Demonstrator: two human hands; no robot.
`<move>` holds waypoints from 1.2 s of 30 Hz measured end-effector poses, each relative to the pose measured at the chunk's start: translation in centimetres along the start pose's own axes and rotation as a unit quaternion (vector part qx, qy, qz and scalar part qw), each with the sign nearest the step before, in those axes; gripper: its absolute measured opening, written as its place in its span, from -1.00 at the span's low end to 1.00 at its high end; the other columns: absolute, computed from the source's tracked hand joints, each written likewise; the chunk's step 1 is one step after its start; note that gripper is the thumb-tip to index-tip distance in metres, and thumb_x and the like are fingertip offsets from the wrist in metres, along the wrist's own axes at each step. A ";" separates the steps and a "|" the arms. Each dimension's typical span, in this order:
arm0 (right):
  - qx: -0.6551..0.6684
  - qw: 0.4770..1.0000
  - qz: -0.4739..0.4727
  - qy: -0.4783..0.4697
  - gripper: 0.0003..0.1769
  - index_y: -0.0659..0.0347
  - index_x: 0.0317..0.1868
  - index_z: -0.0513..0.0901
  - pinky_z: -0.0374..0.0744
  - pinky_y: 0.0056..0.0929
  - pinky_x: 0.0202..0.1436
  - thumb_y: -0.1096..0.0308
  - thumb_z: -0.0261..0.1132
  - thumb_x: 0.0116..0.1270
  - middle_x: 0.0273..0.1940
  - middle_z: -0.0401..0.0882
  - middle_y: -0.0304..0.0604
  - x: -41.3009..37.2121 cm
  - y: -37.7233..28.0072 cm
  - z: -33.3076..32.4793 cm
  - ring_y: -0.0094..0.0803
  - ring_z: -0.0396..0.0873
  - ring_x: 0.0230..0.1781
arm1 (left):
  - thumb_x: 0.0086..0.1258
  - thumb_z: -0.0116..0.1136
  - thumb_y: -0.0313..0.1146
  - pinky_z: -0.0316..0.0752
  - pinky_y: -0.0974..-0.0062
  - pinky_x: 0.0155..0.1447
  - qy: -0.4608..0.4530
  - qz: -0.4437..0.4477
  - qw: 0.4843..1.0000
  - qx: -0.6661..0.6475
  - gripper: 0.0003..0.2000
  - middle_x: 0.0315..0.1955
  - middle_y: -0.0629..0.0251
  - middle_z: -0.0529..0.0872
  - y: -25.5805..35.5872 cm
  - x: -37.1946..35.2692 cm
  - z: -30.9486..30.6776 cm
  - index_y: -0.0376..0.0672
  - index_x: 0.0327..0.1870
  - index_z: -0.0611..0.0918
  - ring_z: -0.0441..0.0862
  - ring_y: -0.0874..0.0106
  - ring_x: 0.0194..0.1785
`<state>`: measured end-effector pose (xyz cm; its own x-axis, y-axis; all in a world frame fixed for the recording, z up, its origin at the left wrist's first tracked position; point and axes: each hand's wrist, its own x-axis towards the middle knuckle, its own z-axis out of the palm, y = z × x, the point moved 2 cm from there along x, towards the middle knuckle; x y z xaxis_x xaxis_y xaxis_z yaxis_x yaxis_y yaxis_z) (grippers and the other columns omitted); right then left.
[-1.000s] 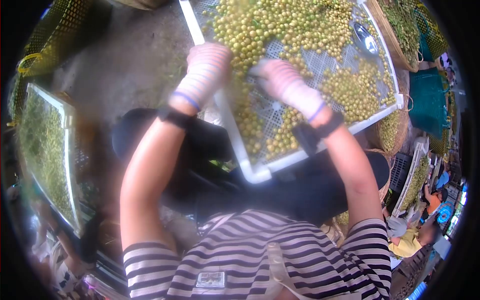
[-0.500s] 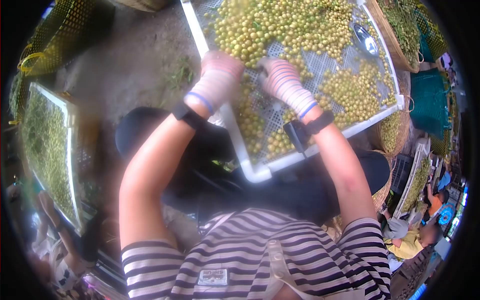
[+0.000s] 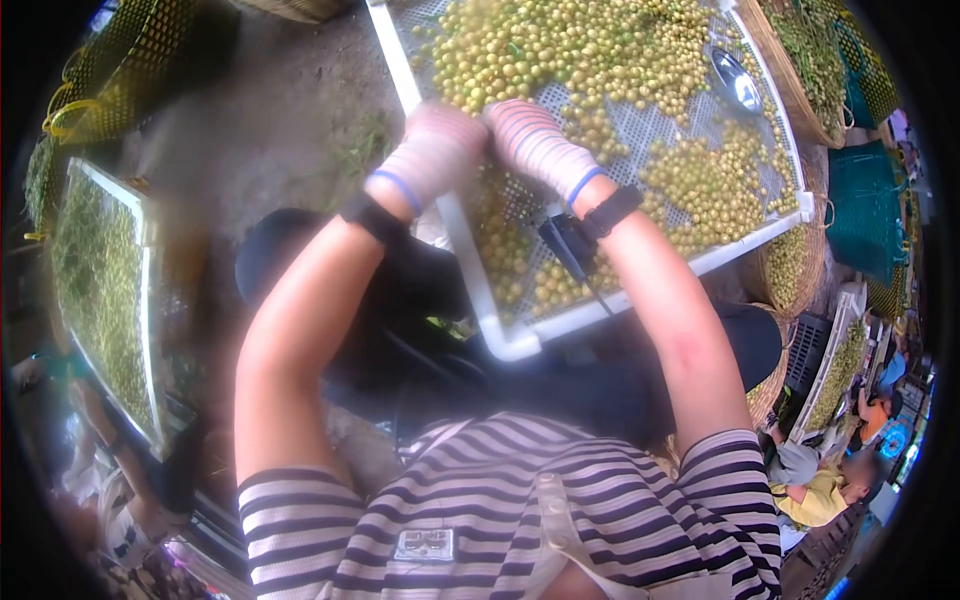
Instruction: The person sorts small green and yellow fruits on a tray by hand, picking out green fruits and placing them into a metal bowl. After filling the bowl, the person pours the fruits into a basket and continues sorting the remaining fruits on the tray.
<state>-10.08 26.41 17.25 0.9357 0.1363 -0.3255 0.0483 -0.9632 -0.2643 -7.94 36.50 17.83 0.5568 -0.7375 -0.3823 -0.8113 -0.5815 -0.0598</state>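
A white-framed mesh tray [image 3: 513, 342] holds many small round yellow-green fruits [image 3: 590, 45]. My left hand [image 3: 440, 140], in a striped knit glove, is over the tray's left rim, blurred, its fingers curled and their tips hidden. Right beside it, my right hand [image 3: 527, 138] in a similar glove has its knuckles up and its fingers bent down out of sight above the fruits. The two hands meet or nearly meet at the fingers. Whatever they hold cannot be made out. A shiny metal bowl or scoop [image 3: 736, 80] lies at the tray's right side.
Another framed tray [image 3: 146, 290] of green fruits stands at the left, with a yellow-black basket [image 3: 130, 65] above it. Woven baskets [image 3: 805, 265] and a teal basket [image 3: 862, 215] line the right. A person in yellow [image 3: 820, 497] sits at the far right; another person's arm shows lower left.
My right hand has moved left, closing the gap to my left hand. My left hand has stayed near the tray's rim. The view has shifted slightly.
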 end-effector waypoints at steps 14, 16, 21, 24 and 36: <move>0.374 0.893 -0.058 0.243 -0.75 0.24 -0.31 0.64 0.56 -0.50 -0.38 0.25 0.37 0.07 -0.52 0.61 -0.24 -2.3 3.5 -1.3 -0.59 0.56 -0.50 | 0.23 0.02 -0.30 0.50 0.50 -0.27 0.067 -0.036 0.488 -0.869 -0.81 -0.36 0.16 0.65 -2.5 1.2 4.6 -0.24 -0.30 0.56 0.61 0.33 -0.35; 0.485 0.853 -0.116 0.155 -0.74 0.25 -0.29 0.64 0.56 -0.50 -0.39 0.24 0.37 0.09 -0.52 0.62 -0.23 -3.0 0.7 -2.0 -0.55 0.55 -0.53 | 0.22 0.00 -0.33 0.50 0.46 -0.27 0.078 -0.026 0.484 -0.871 -0.85 -0.39 0.13 0.63 -3.2 3.1 7.8 -0.22 -0.37 0.54 0.58 0.28 -0.39; 0.213 0.936 -0.105 0.259 -0.83 0.01 -0.26 0.66 0.56 -0.26 -0.30 0.25 0.24 0.13 -0.41 0.64 -0.15 -3.9 0.0 -0.2 -0.12 0.58 -0.40 | 0.27 0.06 -0.17 0.40 0.56 -0.44 0.086 -0.141 0.292 -0.942 -0.78 -0.59 0.37 0.58 -3.7 1.0 4.4 -0.10 -0.48 0.53 0.51 0.43 -0.53; 0.107 0.968 -0.108 0.198 -0.80 0.09 -0.19 0.65 0.55 -0.32 -0.20 0.33 0.25 0.15 -0.28 0.62 -0.14 -4.8 -1.5 0.3 -0.23 0.60 -0.29 | 0.33 0.06 -0.02 0.29 0.63 -0.54 0.094 -0.165 0.324 -0.927 -0.68 -0.61 0.43 0.56 -2.5 -0.2 4.1 -0.07 -0.48 0.53 0.48 0.52 -0.58; -0.179 0.954 -0.042 0.238 -0.83 0.25 -0.60 0.56 0.51 -0.35 -0.62 0.47 0.05 0.03 -0.60 0.57 -0.05 -5.0 -2.6 5.4 -0.27 0.55 -0.65 | 0.40 0.01 -0.13 0.23 0.67 -0.55 0.116 -0.185 0.336 -0.916 -0.75 -0.58 0.46 0.56 -2.3 -0.5 2.1 -0.09 -0.39 0.53 0.46 0.58 -0.57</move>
<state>-16.77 29.54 14.66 0.9719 0.1774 0.1547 0.1660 -0.9825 0.0841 -6.72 38.94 16.19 0.7301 -0.3811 -0.5672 0.6750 0.2734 0.6853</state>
